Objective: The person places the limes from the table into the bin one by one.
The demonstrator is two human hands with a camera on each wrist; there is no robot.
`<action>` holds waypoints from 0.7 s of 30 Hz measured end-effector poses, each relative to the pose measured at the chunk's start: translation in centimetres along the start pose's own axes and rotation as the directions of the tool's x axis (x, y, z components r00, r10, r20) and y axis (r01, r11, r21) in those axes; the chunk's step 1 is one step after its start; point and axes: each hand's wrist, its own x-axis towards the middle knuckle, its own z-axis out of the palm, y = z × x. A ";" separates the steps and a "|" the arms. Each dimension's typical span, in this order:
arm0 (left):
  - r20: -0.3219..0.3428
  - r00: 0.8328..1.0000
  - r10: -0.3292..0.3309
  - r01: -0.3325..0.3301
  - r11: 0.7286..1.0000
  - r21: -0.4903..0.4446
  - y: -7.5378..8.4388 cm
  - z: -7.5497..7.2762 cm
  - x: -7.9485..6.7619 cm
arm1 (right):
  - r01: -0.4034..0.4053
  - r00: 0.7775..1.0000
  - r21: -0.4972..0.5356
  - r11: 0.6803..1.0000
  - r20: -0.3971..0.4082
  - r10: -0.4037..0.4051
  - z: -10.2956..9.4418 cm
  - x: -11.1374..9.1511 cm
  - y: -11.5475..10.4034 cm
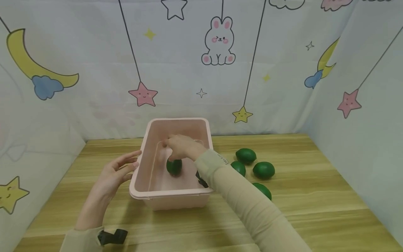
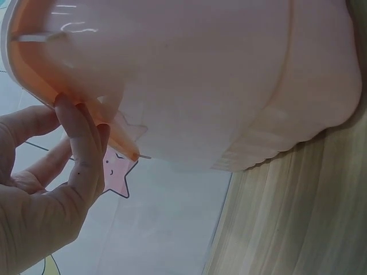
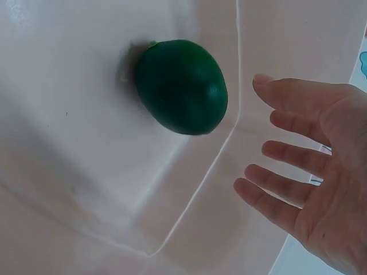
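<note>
A pink plastic basin [image 1: 176,192] stands on the table with a dark green lime [image 1: 174,168] lying on its floor. My left hand [image 1: 114,171] holds the basin's left rim; in the left wrist view its thumb and fingertips meet at the rim's edge. Inside the basin, over the lime, is my right hand [image 1: 182,147]. The right wrist view shows that hand with spread fingers [image 3: 281,152] and nothing in them, its thumb tip a short way from the lime [image 3: 182,87].
Right of the basin lie several more limes [image 1: 263,170] on the wooden table [image 1: 315,196], partly covered by my right sleeve [image 1: 252,206]. A white cloth [image 1: 189,70] printed with stars and a rabbit hangs behind the table and along its sides.
</note>
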 end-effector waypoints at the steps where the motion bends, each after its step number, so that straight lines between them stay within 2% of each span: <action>1: 0.000 1.000 0.000 0.000 1.000 0.002 0.0 0.0 0.0 | -0.004 1.000 0.004 1.000 0.001 0.004 0.0 0.0 0.0; 11: -0.001 1.000 0.007 -0.007 1.000 0.006 0.1 -0.1 -0.1 | 0.010 1.000 0.074 0.997 0.005 -0.011 -0.9 -0.8 0.1; 21: -0.002 1.000 0.013 -0.013 1.000 -0.002 0.0 0.1 -0.1 | 0.046 0.997 0.173 0.984 -0.072 -0.034 -2.5 -1.4 0.3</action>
